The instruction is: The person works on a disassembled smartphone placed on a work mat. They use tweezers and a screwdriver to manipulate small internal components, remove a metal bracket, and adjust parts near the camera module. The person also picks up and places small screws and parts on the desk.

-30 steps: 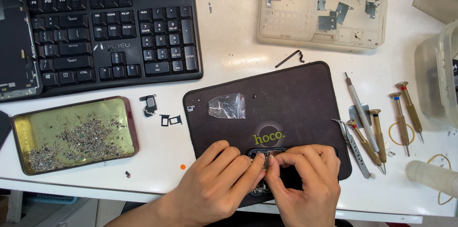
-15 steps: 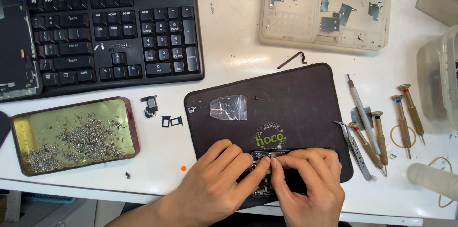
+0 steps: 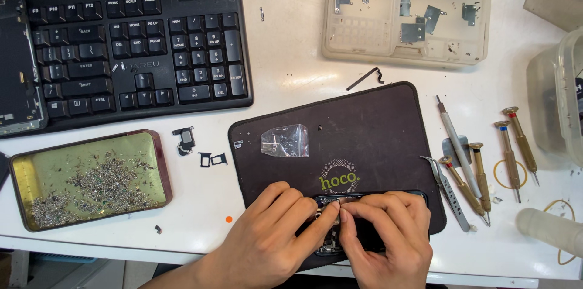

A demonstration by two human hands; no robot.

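Left hand (image 3: 273,234): enters from the lower edge, palm down, fingers stretched toward the right, tips bunched together.
Right hand (image 3: 385,237): enters from the lower edge, palm down, fingers curled toward the left.
Fingertips (image 3: 335,211): both hands' tips meet at one spot, pinched close.
Wrists: low, left forearm partly visible at the frame's bottom.

A small electronics repair workshop, seen from above a white table (image 3: 291,88). A dark work mat (image 3: 364,137) sits at centre, with a row of precision screwdrivers (image 3: 486,173) and tweezers (image 3: 446,192) at right. At lower left, a shallow tray (image 3: 91,179) holds a heap of tiny screws. A clear compartment box (image 3: 407,15) with small metal parts sits at upper right, a black keyboard (image 3: 133,46) at upper left.
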